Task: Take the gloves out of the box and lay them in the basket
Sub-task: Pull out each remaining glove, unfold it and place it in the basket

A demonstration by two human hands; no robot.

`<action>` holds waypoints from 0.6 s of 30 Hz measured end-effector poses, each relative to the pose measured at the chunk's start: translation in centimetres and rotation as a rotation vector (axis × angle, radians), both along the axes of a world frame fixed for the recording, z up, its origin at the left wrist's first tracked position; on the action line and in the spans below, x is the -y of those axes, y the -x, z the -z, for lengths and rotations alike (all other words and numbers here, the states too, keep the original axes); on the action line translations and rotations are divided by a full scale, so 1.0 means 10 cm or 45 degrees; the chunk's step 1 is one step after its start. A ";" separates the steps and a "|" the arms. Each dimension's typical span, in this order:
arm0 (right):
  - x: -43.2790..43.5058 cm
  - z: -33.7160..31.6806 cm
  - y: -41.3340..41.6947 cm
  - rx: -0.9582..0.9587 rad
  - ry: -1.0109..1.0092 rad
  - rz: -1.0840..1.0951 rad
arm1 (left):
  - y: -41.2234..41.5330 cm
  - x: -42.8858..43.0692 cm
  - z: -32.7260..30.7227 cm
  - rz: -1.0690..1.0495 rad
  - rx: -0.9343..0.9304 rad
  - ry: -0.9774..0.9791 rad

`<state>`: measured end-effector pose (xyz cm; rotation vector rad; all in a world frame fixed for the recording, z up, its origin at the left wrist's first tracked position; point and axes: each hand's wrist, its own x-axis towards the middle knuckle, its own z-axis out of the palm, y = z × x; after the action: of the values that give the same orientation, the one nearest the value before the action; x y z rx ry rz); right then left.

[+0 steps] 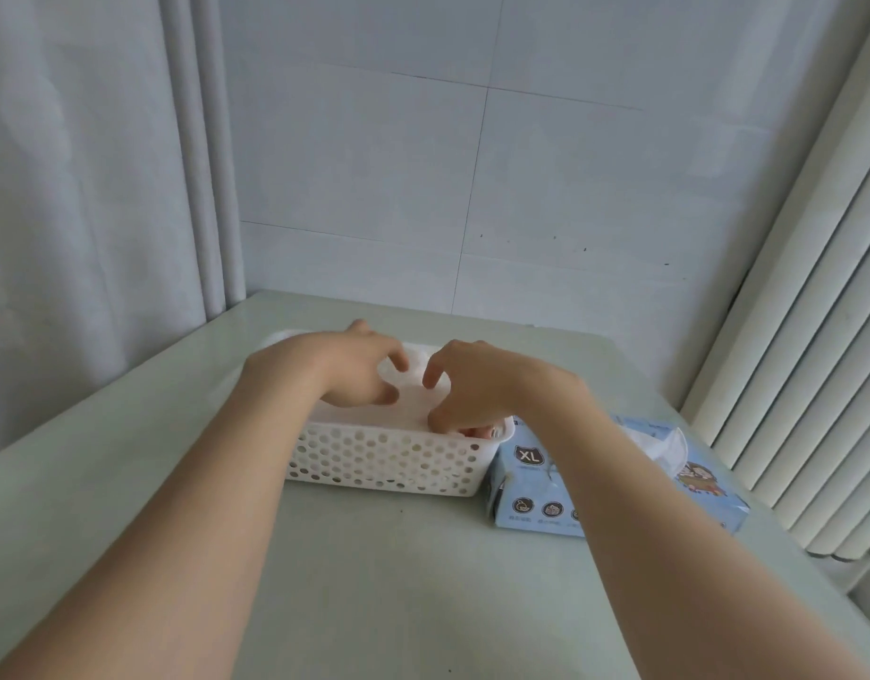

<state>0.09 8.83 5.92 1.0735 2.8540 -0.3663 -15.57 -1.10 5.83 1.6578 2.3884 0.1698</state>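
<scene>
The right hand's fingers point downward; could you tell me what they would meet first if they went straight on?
Most likely the pale gloves lying in the white basket, since the right hand aims its fingertips down into it. Whether they already touch is unclear.

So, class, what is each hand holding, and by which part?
Left hand and right hand both touch the gloves in the basket; whether either grip pinches them cannot be told.
</scene>
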 end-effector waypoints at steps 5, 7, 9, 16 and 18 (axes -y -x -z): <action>-0.06 0.18 0.10 0.108 -0.133 -0.018 | -0.15 -0.04 0.02 0.045 0.007 0.164; -0.06 0.20 0.12 0.110 -0.154 -0.027 | -0.19 -0.06 0.03 0.062 0.009 0.192; -0.08 0.26 0.15 0.082 -0.191 -0.021 | -0.21 -0.08 0.05 0.098 -0.005 0.209; -0.01 0.22 0.06 -0.022 -0.203 -0.031 | -0.21 -0.08 0.01 0.028 0.003 0.227; 0.00 0.22 0.01 -0.148 -0.180 -0.051 | -0.21 -0.09 -0.01 0.065 -0.011 0.124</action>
<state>0.01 8.86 3.72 1.0478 3.0398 -0.2344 -13.42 -0.16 5.96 1.6764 2.3183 0.0366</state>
